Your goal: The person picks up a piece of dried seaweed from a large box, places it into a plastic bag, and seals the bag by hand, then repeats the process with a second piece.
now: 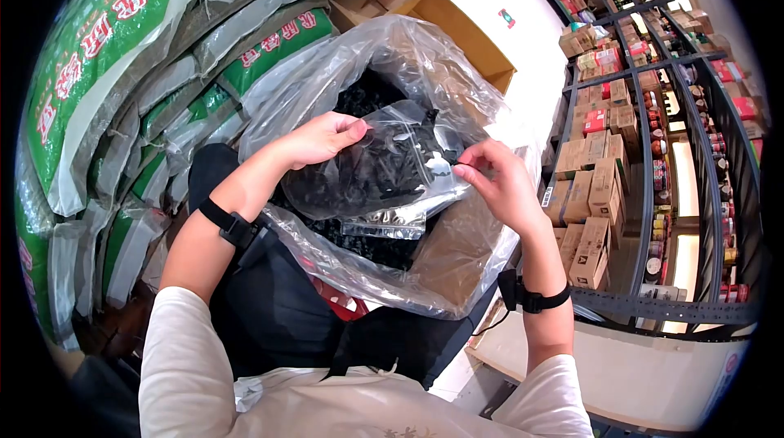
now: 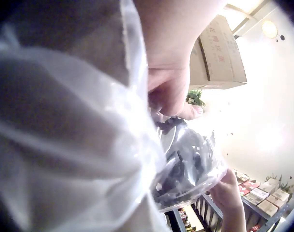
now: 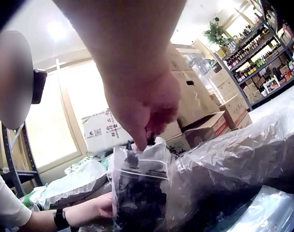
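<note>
A clear zip bag point(image 1: 384, 164) with dark, crinkled pieces inside lies sideways over a large lined carton. My left hand point(image 1: 322, 140) grips its left end, thumb on top. At its mouth, my right hand point(image 1: 498, 181) pinches a small dark piece between thumb and finger; the right wrist view shows this hand point(image 3: 144, 113) above the zip strip of the bag point(image 3: 139, 193). Beneath the bag, flat empty-looking zip bags point(image 1: 384, 222) rest on the dark pieces point(image 1: 367, 250) in the carton's plastic liner point(image 1: 327, 266).
Green and white sacks point(image 1: 90, 62) are stacked at the left. An open cardboard box point(image 1: 457, 30) stands behind the liner. Shelves with cartons point(image 1: 592, 201) and jars run along the right. Dark-trousered legs point(image 1: 269, 299) lie close to the carton's near side.
</note>
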A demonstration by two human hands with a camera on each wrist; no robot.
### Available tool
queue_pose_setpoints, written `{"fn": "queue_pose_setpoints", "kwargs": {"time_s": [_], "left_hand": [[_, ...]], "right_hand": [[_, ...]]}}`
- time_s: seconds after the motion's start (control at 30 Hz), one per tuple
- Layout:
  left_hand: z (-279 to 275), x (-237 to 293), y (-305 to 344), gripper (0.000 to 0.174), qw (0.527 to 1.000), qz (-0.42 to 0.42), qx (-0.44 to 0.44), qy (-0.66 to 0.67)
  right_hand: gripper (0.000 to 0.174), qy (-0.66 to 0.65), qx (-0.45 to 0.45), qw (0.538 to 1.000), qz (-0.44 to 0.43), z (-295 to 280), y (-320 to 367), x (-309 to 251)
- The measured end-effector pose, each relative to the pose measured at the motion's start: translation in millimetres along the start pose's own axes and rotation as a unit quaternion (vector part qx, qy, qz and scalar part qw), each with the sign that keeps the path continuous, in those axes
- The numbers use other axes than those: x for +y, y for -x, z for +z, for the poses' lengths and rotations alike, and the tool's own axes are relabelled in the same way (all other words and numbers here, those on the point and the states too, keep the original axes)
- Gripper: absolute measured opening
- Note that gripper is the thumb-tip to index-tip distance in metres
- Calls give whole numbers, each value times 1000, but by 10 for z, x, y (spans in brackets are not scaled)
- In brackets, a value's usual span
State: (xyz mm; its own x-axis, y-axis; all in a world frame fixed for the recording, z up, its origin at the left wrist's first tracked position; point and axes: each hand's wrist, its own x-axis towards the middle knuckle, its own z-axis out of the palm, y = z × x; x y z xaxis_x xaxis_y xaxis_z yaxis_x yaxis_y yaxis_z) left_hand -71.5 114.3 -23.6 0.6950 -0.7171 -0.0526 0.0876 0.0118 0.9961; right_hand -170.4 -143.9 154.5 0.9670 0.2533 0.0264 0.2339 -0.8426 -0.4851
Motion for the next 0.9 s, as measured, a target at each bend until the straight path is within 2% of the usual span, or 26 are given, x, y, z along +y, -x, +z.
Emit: {"fn": "queue_pose_setpoints", "kwargs": {"time_s": [0.03, 0.07, 0.13, 0.23, 0.27, 0.33, 0.47, 0.6, 0.67, 0.7, 0.77, 0.9], "left_hand": [[1, 26, 8, 62, 1000, 0, 0, 0], [-5, 66, 15, 63, 1000, 0, -13, 8], [2, 81, 29, 63, 999, -2, -26, 18], [20, 52, 17, 61, 999, 16, -19, 35], [19, 35, 9, 59, 999, 11, -20, 37], [14, 2, -11, 58, 999, 6, -20, 40], [20, -4, -10, 54, 999, 16, -22, 46], [-6, -42, -28, 54, 999, 11, -24, 35], [7, -1, -14, 54, 999, 14, -23, 41], [11, 12, -9, 54, 999, 17, -21, 46], [2, 3, -12, 54, 999, 12, -24, 44], [5, -13, -17, 54, 998, 10, -28, 46]], "right_hand": [[13, -52, -27, 998, 39, 20, -6, 3], [13, -52, -27, 998, 37, 15, -14, -5], [13, -152, -103, 971, 153, -15, -12, -33], [15, -190, -111, 956, 193, -64, -11, -64], [15, -190, -111, 956, 193, -66, -6, -50], [17, -289, -103, 939, 154, -45, 6, 12], [18, -345, -93, 927, 116, -56, 42, 176], [19, -342, -80, 923, 157, -194, 107, 223], [19, -397, -69, 896, 186, -227, 133, 239], [19, -397, -69, 896, 187, -235, 150, 245], [19, -322, -44, 932, 161, -238, 178, 258], [20, -323, -40, 930, 170, -204, 148, 282]]}}
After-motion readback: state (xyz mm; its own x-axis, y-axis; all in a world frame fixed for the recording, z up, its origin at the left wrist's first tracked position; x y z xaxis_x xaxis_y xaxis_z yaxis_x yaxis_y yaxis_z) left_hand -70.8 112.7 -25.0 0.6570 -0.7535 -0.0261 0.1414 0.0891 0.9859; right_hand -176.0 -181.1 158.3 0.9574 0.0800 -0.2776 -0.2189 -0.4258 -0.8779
